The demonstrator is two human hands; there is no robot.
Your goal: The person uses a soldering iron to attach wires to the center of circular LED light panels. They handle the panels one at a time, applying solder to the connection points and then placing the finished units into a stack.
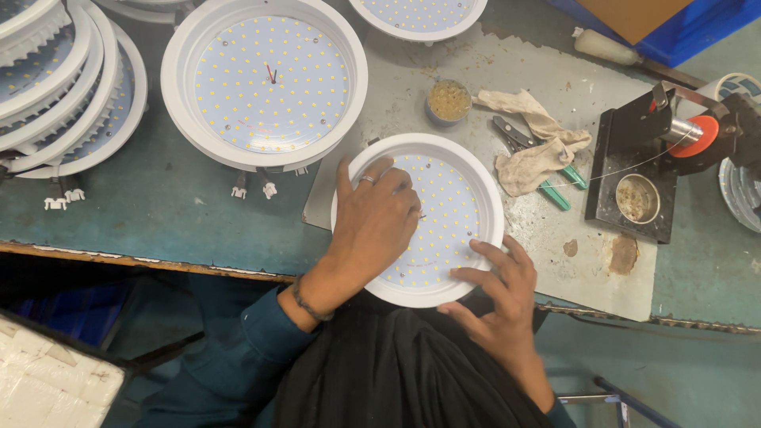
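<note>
There is a single view, from a camera worn on the person's head. It looks almost straight down onto the table (198, 214), close enough that the two hands and the round lamp (464, 206) between them fill the middle of the picture. The table's near edge runs across the lower third, with the person's own dark clothing below it. The far side of the table is cut off at the top. No second view shares the scene.
</note>
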